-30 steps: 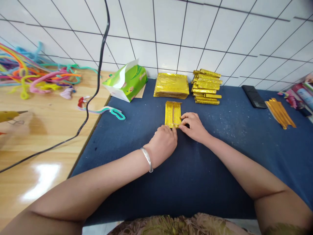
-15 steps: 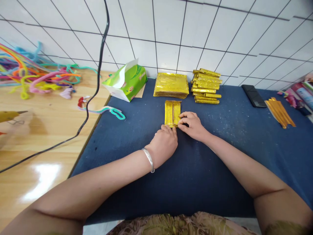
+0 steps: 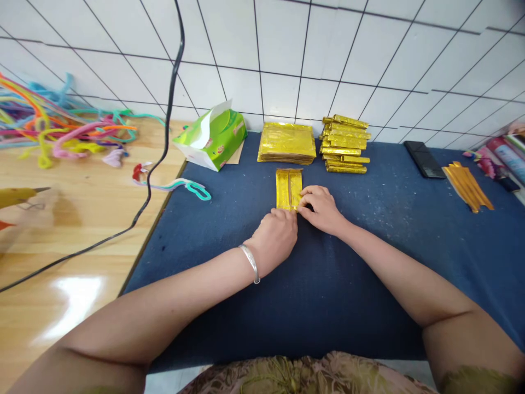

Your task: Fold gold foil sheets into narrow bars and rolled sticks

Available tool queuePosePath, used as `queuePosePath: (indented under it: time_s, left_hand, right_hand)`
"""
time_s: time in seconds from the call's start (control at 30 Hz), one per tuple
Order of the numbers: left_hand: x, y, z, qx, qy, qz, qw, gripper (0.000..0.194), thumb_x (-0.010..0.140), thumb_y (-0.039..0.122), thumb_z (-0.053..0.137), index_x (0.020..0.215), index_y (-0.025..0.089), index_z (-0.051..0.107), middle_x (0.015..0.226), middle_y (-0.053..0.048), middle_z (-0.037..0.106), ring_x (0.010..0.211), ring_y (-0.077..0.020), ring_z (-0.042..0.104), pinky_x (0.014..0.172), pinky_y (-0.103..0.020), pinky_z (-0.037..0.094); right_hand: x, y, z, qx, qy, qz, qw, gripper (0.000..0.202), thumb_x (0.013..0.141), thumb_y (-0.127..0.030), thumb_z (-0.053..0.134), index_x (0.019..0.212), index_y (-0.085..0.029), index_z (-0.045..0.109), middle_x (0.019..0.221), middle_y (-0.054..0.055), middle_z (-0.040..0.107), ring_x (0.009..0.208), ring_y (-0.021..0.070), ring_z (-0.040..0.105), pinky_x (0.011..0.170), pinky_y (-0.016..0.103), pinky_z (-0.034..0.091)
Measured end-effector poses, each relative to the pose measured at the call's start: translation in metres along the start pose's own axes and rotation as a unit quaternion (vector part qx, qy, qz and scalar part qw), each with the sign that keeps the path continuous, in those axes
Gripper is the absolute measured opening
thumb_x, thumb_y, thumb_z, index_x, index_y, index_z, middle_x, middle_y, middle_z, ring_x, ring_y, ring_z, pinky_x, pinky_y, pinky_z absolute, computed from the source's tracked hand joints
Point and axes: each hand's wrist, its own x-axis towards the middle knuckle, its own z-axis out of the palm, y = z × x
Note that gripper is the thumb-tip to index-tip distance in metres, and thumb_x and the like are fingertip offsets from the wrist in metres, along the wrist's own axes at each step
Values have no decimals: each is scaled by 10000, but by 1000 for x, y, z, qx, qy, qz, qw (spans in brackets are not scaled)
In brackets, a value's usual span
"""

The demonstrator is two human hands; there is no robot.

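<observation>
A sheet of gold foil paper (image 3: 283, 187) lies flat on the dark blue cloth, its two sides folded in so that a narrow seam runs down the middle. My left hand (image 3: 275, 236), with a silver bangle at the wrist, has its fingers curled down on the sheet's near edge. On the near right corner, my right hand (image 3: 322, 209) pinches the paper between thumb and fingers. Beyond the sheet sits a stack of flat gold foil paper (image 3: 287, 143). Right of that stack is a pile of rolled gold foil tubes (image 3: 345, 143).
A green tissue pack (image 3: 221, 137) stands at the back left. Pipe cleaners (image 3: 74, 137) and a yellow glue gun (image 3: 18, 197) lie on the wooden table (image 3: 106, 219), crossed by a black cable (image 3: 164, 145). A phone (image 3: 424, 160) and gold strips (image 3: 467, 186) are at right.
Both hands stay at the near edge of the gold paper, with only slight finger movement. The whole view has shifted a little.
</observation>
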Motion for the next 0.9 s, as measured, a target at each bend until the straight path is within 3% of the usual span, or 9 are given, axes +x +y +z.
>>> queuePosePath:
  time_s: [0.23,0.47,0.57,0.7,0.77,0.9]
  left_hand:
    - [2,-9,0,-36,-15,21,999,354,914,87,314,1155,62,572,872,-137,608,755,-234,596,532,-296,388]
    - [11,-51,11,-114,2,97,989,295,902,187,422,1129,186,611,957,-86,598,868,-202,576,613,-283,417]
    - [17,-63,19,-139,3,122,983,289,908,217,423,1119,223,621,956,-69,587,880,-186,574,649,-271,433]
    - [20,-52,23,-145,21,73,987,287,933,223,375,1039,155,633,907,-92,588,879,-205,583,717,-303,468]
    - [19,-39,22,-153,38,62,986,279,929,247,399,1053,130,620,917,-106,597,912,-225,586,778,-332,480]
    - [15,-24,16,-201,66,59,976,275,917,256,430,1085,121,602,970,-111,628,951,-226,597,843,-345,487]
  right_hand:
    - [-2,11,4,38,35,-17,999,164,757,-288,660,891,-227,589,1106,64,584,1076,253,493,926,440,378]
    - [-3,16,3,67,37,-41,996,199,760,-250,653,936,-224,564,1061,58,600,1048,243,508,916,425,386]
    - [-5,12,-1,46,65,-49,996,148,775,-245,645,903,-225,573,1023,53,602,1029,240,509,910,422,385]
    - [-10,8,-8,-29,130,-54,990,23,817,-241,613,833,-228,604,960,58,602,1007,255,500,888,441,379]
    - [-13,5,-9,-47,145,-70,986,66,856,-213,554,843,-226,618,937,61,611,976,247,512,877,437,389]
    - [-21,-6,-4,-36,112,-116,986,196,907,-165,445,972,-207,625,968,71,643,938,220,543,855,399,429]
